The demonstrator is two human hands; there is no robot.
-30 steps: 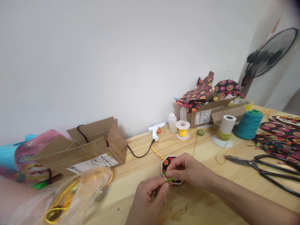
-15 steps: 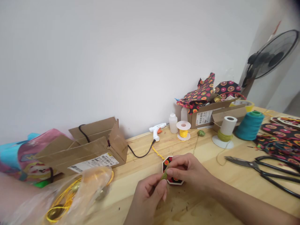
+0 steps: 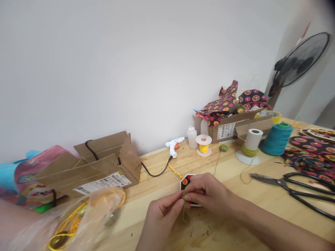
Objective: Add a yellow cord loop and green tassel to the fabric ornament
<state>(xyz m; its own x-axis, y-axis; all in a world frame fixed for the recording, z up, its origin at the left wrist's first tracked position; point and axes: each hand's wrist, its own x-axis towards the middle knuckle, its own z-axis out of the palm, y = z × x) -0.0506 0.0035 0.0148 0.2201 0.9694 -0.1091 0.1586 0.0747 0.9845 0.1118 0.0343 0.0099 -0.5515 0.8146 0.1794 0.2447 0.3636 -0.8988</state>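
Olive-green thread [image 3: 184, 211] hangs in a small bunch below my fingertips. My left hand [image 3: 166, 216] pinches it from the left, and my right hand [image 3: 209, 195] pinches it from the right, the two sets of fingertips meeting. Just behind my fingers lies an octagonal piece [image 3: 186, 181] with a pale rim and black flowered fabric, partly covered by my right hand. A yellow twisted cord [image 3: 175, 169] runs from its top. Green thread leads back from my right hand toward a little green ball of thread [image 3: 223, 148].
A white glue gun [image 3: 173, 147], a plastic bottle [image 3: 192, 137] and a yellow thread spool [image 3: 203, 145] stand by the wall. Black-handled scissors [image 3: 285, 183] and a teal thread cone [image 3: 277, 139] lie right. Left are a cardboard box [image 3: 104, 170] and a plastic bag [image 3: 96, 209], near another person's arm [image 3: 15, 223].
My fingertips have drawn together on the green thread, and a loose bunch of it now hangs below them. My right hand covers more of the octagonal piece. The view has shifted slightly.
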